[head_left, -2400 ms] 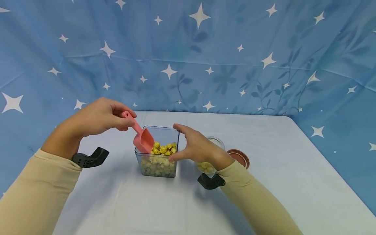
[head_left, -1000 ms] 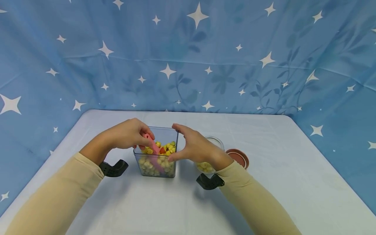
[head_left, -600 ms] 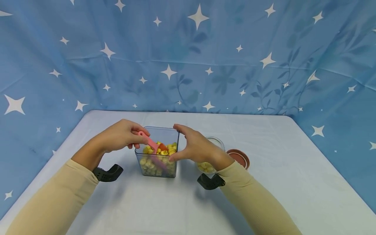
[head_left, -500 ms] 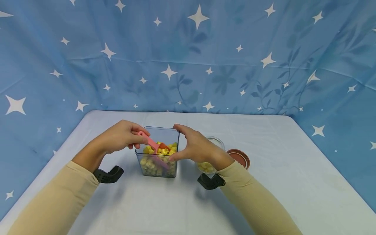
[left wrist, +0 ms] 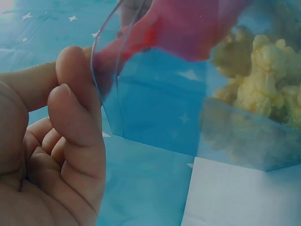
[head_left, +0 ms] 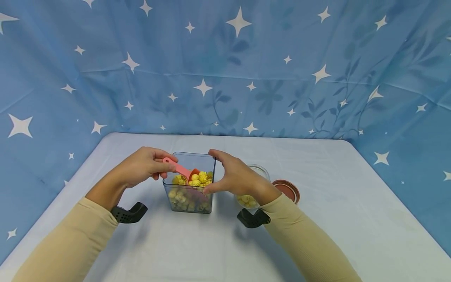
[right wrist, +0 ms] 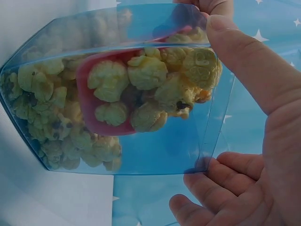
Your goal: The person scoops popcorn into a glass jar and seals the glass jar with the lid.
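My left hand (head_left: 144, 166) pinches the handle of a pink scoop (head_left: 180, 169) over the left rim of a clear plastic container (head_left: 193, 159). The scoop's bowl lies inside the container, loaded with yellow popcorn (head_left: 202, 178). Through the wall in the right wrist view, several pieces sit within the pink scoop edge (right wrist: 83, 89), with more popcorn below. At the container's right side, my right hand (head_left: 237, 175) holds it between the thumb at the near corner and the fingers at the far corner. In the left wrist view, the scoop's handle shows through the container wall.
A round glass jar (head_left: 260, 169) with some popcorn in it stands behind my right wrist, partly hidden. Beside it, a brown lid (head_left: 287, 189) rests on the white table (head_left: 352, 203). A blue starry cloth (head_left: 225, 113) hangs behind the table.
The scoop has gone from the left rim down into the popcorn and is now raised and levelled with pieces in it. My left hand has drawn slightly back left; my right hand stays put.
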`<state>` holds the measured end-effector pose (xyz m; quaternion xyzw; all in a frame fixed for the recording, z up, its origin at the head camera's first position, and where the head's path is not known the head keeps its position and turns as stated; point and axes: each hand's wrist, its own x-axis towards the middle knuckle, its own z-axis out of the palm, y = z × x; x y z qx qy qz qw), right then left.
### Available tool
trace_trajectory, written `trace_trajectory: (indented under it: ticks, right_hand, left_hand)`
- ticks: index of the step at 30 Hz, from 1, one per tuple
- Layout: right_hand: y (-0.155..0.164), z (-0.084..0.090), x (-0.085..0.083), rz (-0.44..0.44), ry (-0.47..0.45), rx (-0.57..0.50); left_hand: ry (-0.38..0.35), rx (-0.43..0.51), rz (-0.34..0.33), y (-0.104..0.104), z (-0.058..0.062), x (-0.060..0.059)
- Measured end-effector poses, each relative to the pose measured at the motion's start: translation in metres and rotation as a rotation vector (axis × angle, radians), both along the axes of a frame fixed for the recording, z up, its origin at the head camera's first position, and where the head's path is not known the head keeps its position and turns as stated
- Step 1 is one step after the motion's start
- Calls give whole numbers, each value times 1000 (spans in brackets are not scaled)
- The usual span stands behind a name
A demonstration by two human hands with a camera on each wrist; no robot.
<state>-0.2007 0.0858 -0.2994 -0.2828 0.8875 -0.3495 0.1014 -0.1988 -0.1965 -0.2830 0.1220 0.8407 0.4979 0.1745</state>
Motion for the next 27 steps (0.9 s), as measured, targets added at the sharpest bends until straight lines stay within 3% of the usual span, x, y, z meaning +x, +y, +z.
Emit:
trace_trajectory:
  ticks: [18,27]
  right_hand:
    - [0,-1,1,-1,-4,-10]
    - [0,-2,1,-2,4,-19]
  left_hand:
    - [8,160,91,-15,-16,2]
    - [13,207,88,-24,-17,3]
